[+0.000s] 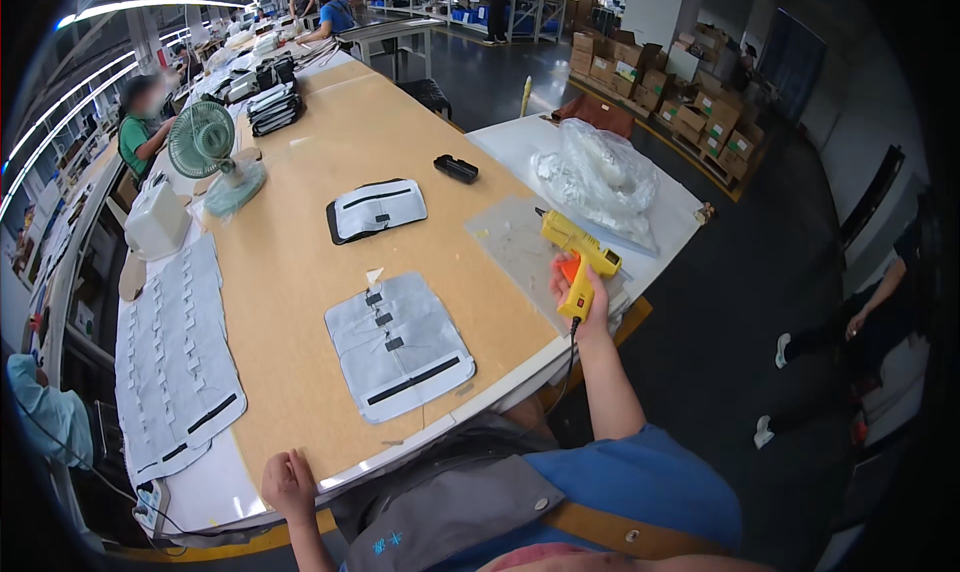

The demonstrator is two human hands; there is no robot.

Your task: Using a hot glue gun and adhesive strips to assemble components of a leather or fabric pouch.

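Observation:
In my right hand [592, 302] is a yellow hot glue gun [576, 294] with an orange trigger and a black cord. My fingers wrap its handle, and its nozzle points to the far left over a grey, stained sheet [515, 242]. My left hand [290, 484] is at the near table edge, its fingers curled in and nothing visible in them. Between my hands lies a light grey fabric panel [365, 322] with several small dark pads along a thin wire and a black strip. Farther back, a smaller grey panel [400, 204] lies on a black piece.
A long grey panel [175, 322] with rows of white tabs covers the left side. Beyond it stand a white jug [158, 220] and a green fan [203, 142]. A black object [457, 168] lies farther back. Clear plastic bags [595, 172] sit right. Other people work nearby.

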